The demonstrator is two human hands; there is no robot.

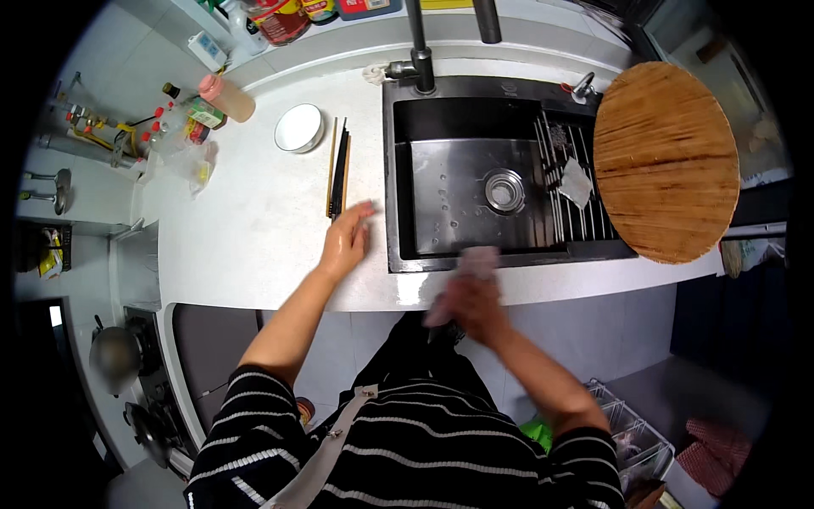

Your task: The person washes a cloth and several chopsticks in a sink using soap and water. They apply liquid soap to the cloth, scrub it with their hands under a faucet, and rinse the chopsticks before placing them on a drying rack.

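On the white counter, my left hand (344, 248) rests by the near ends of a small bunch of chopsticks (341, 174), dark and light-brown ones lying side by side. Its fingers are apart, and I cannot tell whether they touch the chopsticks. Smeared by motion, my right hand (480, 312) grips a pinkish cloth (480, 261) at the counter's front edge, just before the sink. A white bowl (299, 128) stands beyond the chopsticks to the left. To the right lies the black sink (458, 199), with water drops on its bottom and a round drain.
A large round wooden board (666, 161) leans right of the sink. Beside it, a rack of metal bars (551, 182) carries a pale cloth-like piece (576, 183). A dark faucet (421, 64) rises behind the sink. Several bottles (178, 119) and a pink-topped bottle (227, 97) crowd the back left.
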